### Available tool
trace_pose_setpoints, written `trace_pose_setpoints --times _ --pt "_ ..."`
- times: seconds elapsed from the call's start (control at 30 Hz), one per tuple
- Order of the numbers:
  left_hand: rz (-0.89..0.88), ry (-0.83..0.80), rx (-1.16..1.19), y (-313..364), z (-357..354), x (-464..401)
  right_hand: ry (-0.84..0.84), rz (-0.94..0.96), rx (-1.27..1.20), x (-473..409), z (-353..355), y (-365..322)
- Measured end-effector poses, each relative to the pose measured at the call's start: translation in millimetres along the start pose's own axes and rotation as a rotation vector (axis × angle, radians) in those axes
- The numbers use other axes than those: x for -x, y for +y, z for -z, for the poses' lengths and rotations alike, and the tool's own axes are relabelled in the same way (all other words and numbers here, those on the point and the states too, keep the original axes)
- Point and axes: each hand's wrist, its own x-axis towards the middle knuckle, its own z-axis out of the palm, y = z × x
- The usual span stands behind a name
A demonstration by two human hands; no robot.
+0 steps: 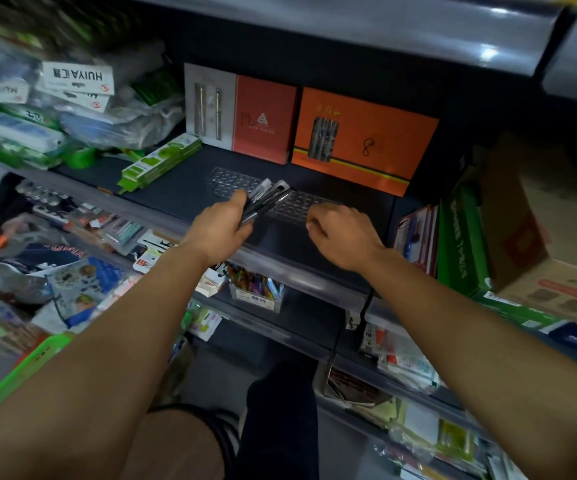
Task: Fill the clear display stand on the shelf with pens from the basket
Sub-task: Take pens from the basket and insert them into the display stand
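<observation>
The clear display stand (235,180), a transparent block with rows of holes, lies on the dark shelf (183,192) in front of the orange boxes. My left hand (223,226) grips a bundle of dark pens (266,199) with clear caps, held just above the middle of the stand. My right hand (340,233) rests at the stand's right front corner with its fingers curled on the edge. The holes I can see hold no pens. A green basket rim (24,372) shows at the lower left; its contents are hidden by my arm.
Two orange boxes (363,140) and a grey pen box (209,105) stand behind the stand. Green packs (159,161) lie to its left, bagged stock beyond. Green boxes and a cardboard carton (522,230) crowd the right. Lower shelves hold stationery.
</observation>
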Motion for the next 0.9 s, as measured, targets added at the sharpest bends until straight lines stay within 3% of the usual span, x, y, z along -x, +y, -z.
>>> trace_pose_setpoints --times 0.6,0.9 --pt "-0.038 -0.071 -0.028 -5.2 -4.6 -21.2 0.023 -0.035 0.003 -13.4 -6.8 12.1" --pt "-0.153 -0.059 -0.025 -24.7 17.9 -82.8 0.119 -0.062 0.081 -55.2 8.9 26.7"
